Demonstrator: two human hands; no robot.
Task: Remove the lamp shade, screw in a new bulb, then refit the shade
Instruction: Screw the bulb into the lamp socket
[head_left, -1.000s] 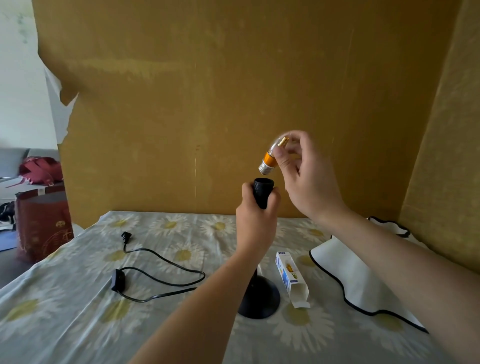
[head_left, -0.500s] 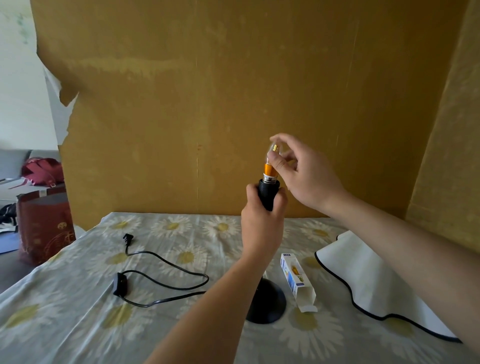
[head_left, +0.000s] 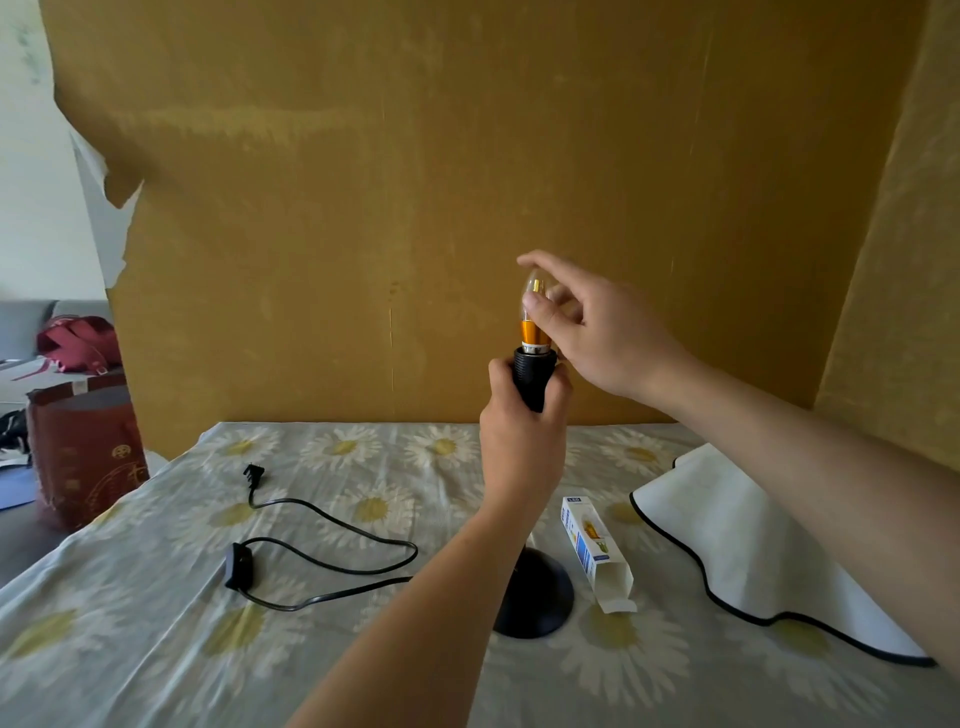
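1. Bulb (head_left: 534, 317) stands upright in the black socket (head_left: 533, 375), its orange collar just above the rim
2. Your right hand (head_left: 592, 332) pinches the glass, thumb in front, forefinger over the tip
3. Your left hand (head_left: 522, 441) is clamped round the socket
4. Base (head_left: 537, 597) sits on the daisy cloth (head_left: 156, 649), box (head_left: 597, 553) beside it, shade (head_left: 753, 561) lying further right, cord (head_left: 322, 561) to the left

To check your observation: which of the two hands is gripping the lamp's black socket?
The left hand, fist wrapped around the socket; the right hand pinches the bulb above.
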